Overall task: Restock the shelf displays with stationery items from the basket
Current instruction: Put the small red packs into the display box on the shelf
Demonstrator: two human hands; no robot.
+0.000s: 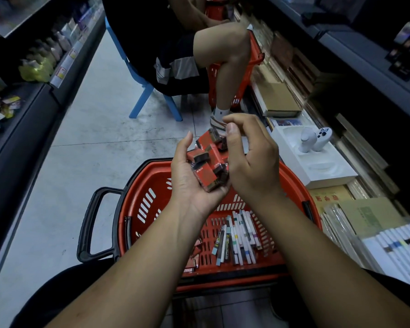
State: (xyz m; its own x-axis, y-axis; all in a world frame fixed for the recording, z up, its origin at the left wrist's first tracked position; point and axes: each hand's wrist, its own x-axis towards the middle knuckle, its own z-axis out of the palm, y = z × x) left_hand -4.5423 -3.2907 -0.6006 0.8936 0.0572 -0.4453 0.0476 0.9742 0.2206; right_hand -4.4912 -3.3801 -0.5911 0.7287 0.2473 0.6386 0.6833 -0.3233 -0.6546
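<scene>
Centrally, a pile of small red-and-black packets [207,162] lies in the upturned left hand [189,183], whose fingers curl up around it. The right hand [251,162] arches over the pile, fingers bent, thumb and fingertips pinching an upper packet. Both hands are above a red basket [133,200] with a black handle [90,223]; loose pens [239,235] lie on its floor. Beyond, another person [175,43] sits on a blue chair [149,91] beside a second red basket [242,74]. Stacked books [388,245] and a white controller [315,138] occupy the low shelf at right.
</scene>
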